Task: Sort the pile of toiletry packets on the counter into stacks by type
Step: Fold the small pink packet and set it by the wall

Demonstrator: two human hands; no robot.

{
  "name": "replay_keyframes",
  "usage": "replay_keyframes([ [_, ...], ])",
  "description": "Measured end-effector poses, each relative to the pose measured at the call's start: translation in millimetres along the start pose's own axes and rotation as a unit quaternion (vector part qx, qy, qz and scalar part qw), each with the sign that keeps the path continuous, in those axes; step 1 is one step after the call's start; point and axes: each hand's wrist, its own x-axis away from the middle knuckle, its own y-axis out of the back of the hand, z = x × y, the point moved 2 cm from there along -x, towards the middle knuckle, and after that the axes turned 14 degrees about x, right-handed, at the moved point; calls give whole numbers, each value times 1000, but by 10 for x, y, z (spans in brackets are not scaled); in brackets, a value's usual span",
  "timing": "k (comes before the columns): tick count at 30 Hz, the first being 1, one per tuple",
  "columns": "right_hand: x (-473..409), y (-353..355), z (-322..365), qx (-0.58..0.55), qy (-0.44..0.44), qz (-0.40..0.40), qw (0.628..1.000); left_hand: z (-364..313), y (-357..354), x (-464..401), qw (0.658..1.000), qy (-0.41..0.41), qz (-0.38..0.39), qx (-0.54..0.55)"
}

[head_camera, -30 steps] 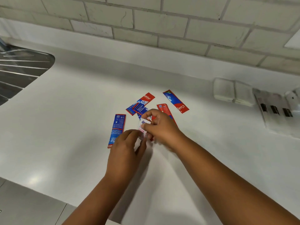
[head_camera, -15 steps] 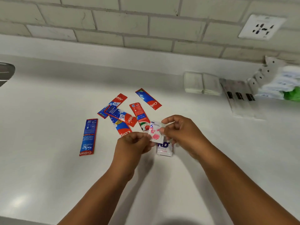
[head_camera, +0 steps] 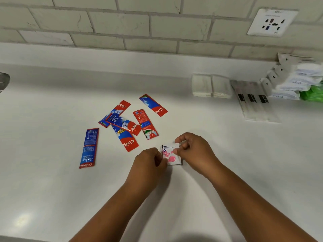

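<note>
Counter smooth white, semi-gloss with soft light reflections. Toothpaste sachets glossy red-blue foil-like plastic. Small white packet shiny plastic film, pink print. Wall tiles matt, slightly rough. Long clear wrappers transparent plastic.

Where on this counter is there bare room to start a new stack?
Bare counter lies left of the lone blue toothpaste packet, and also right of the right hand, before the long clear sleeves. It is crowded at the toothpaste pile and the back right corner.
</note>
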Motion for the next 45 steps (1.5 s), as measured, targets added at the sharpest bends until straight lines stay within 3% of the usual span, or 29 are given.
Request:
replay_keyframes([
  [6, 95, 19, 76, 85, -8, -43, 995, 6, 12, 37, 997, 21, -42, 63],
  [9, 144, 24, 83, 146, -11, -28, 989, 29, 7, 40, 995, 37, -47, 79],
  [20, 141, -129, 140, 119, -13, 9, 993, 83, -15, -45, 991, 44, -71, 100],
  [26, 118, -134, 164, 55, -16, 17, 998, 132, -2, -54, 989, 44, -78, 121],
  [37, 56, -154, 44, -198, -69, 14, 978, 38, -3, -108, 986, 12, -74, 147],
  [45, -273, 196, 20, -264, -60, -30, 962, -380, -11, -450, 965, -2, -68, 253],
])
